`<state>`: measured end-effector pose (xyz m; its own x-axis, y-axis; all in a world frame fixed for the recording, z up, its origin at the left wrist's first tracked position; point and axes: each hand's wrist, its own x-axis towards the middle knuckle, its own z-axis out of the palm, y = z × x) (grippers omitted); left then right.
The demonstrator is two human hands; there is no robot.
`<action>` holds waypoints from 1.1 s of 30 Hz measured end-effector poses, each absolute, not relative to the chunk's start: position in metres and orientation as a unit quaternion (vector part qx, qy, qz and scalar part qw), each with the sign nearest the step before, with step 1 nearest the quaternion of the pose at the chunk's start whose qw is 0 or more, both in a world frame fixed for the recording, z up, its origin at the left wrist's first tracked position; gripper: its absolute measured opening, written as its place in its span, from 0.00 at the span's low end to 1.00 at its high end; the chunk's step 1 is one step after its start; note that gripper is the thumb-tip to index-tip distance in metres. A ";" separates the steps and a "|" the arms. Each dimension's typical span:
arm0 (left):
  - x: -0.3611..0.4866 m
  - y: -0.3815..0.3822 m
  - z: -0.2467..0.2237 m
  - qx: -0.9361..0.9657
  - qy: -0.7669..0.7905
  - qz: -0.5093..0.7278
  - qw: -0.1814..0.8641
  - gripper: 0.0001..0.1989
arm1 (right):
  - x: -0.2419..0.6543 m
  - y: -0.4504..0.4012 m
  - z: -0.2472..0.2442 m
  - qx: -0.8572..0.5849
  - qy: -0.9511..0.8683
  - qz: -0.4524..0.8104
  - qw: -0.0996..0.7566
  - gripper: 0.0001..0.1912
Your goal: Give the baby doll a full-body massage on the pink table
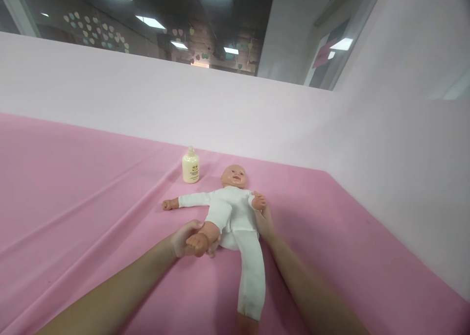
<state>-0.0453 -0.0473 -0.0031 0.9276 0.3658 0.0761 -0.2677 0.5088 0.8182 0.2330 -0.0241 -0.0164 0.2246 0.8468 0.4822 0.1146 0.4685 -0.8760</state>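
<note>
A baby doll in a white suit lies on its back on a pink sheet, its head toward the wall. One leg of the doll is raised and bent, and my left hand is wrapped round it near the bare foot. On the other side, my right hand is at the doll's arm, just below its small hand; the doll partly hides my fingers there. The doll's other arm stretches out to the left, and its other leg lies straight toward me.
A cream bottle with a dark label stands on the pink sheet, left of the doll's head. White walls rise behind and to the right. Above them is a window reflecting ceiling lights, with heart shapes visible.
</note>
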 end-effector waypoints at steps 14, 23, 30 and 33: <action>-0.036 -0.054 0.009 0.360 0.150 0.268 0.881 0.27 | 0.239 -0.029 -0.009 -0.409 -0.719 0.106 0.551 0.18; -0.036 -0.053 0.005 0.365 0.133 0.269 0.882 0.26 | 0.238 -0.029 -0.009 -0.415 -0.741 0.072 0.523 0.21; -0.036 -0.049 -0.002 0.359 0.140 0.262 0.885 0.27 | 0.240 -0.028 -0.011 -0.429 -0.759 0.061 0.486 0.26; -0.036 -0.049 -0.002 0.354 0.151 0.269 0.883 0.28 | 0.241 -0.026 -0.013 -0.434 -0.760 0.053 0.482 0.27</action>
